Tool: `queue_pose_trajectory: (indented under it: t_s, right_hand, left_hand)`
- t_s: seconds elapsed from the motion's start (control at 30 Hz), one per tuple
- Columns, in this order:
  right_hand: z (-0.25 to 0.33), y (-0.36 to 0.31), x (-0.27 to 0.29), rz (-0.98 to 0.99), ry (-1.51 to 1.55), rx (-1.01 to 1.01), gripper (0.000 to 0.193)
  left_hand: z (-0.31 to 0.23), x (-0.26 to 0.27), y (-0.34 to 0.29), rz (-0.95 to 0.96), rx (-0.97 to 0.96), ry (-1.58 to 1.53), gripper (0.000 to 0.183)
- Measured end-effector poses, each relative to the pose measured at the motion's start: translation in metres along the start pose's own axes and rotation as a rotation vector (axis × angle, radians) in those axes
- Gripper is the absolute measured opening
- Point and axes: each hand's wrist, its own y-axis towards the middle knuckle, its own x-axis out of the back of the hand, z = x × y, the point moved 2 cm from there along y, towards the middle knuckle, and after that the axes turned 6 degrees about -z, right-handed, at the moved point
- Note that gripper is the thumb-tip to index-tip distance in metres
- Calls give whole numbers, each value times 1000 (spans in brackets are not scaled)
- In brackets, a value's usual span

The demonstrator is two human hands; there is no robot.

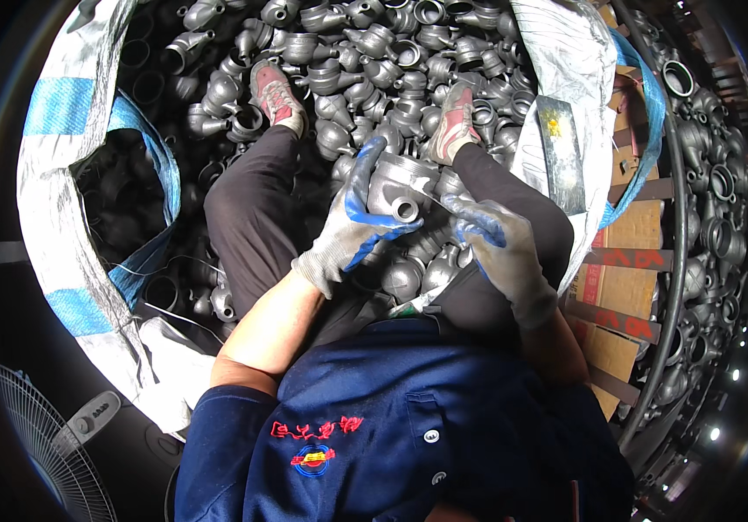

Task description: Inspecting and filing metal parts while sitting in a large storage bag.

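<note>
My left hand (352, 222), in a grey glove with blue coated palm and fingers, grips a grey metal casting (398, 187). The casting is a rounded, pot-like body with a short hollow spout turned toward me. Its thumb lies below the spout and the fingers reach up the left side. My right hand (497, 239), gloved the same way, is closed just right of the casting. A thin, pale sliver shows between its fingers and the casting; what the hand holds is too small to make out. Both hands are above my lap, between my spread knees.
Many similar grey castings (374, 70) lie heaped around my shoes inside a large white woven bag (52, 200) with blue straps (156, 157). A dark flat plate (561, 152) rests at the bag's right side. Beyond stand cardboard (630, 235) and metal bars; a fan (43, 444) is lower left.
</note>
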Motion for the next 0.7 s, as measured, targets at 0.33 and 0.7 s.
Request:
queue_pose_trajectory:
  t_s: [0.33,0.7]
  right_hand:
    - [8,-4,-8,-178,-184,170,35]
    - [5,-8,-15,-243,-399,169,33]
  left_hand:
    - [-5,0,0,-49,-184,286,100]
    - [0,-1,0,-36,-74,150,105]
